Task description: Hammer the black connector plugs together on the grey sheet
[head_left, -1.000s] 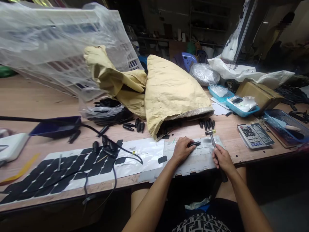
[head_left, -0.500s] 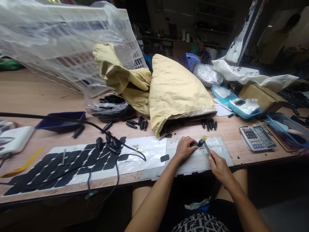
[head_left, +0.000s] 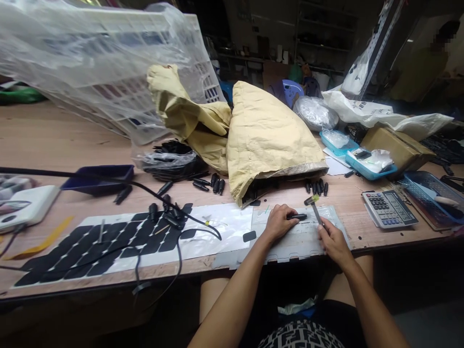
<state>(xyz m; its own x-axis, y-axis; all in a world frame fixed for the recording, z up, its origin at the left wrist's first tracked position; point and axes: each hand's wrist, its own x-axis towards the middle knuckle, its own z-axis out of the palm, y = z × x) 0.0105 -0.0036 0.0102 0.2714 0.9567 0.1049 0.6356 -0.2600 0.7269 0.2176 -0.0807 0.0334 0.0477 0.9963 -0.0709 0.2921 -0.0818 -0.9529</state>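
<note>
Closed round one end of a black cylindrical part (head_left: 299, 216), my left hand (head_left: 280, 221) rests on a clear-covered grey work mat (head_left: 282, 244). The part lies on its side, its free end pointing right. My right hand (head_left: 332, 239) grips the handle of a small hammer (head_left: 316, 211). The hammer's head, with a yellow-green face, is up and to the right of the part, apart from it. Beyond my hands, a large yellowish sack (head_left: 271, 135) lies with its mouth towards me and dark pieces inside.
Several black parts stand by the sack (head_left: 321, 186). Left are a sheet of black stickers (head_left: 134, 237), a black cable (head_left: 177, 256) and a dark blue tray (head_left: 97, 180). Right are a calculator (head_left: 391, 208) and blue baskets (head_left: 373, 166). A person (head_left: 416, 72) is at the back right.
The hammer head has moved away from the black part, up and to the right. My left hand stays on the part. The whole view has shifted slightly.
</note>
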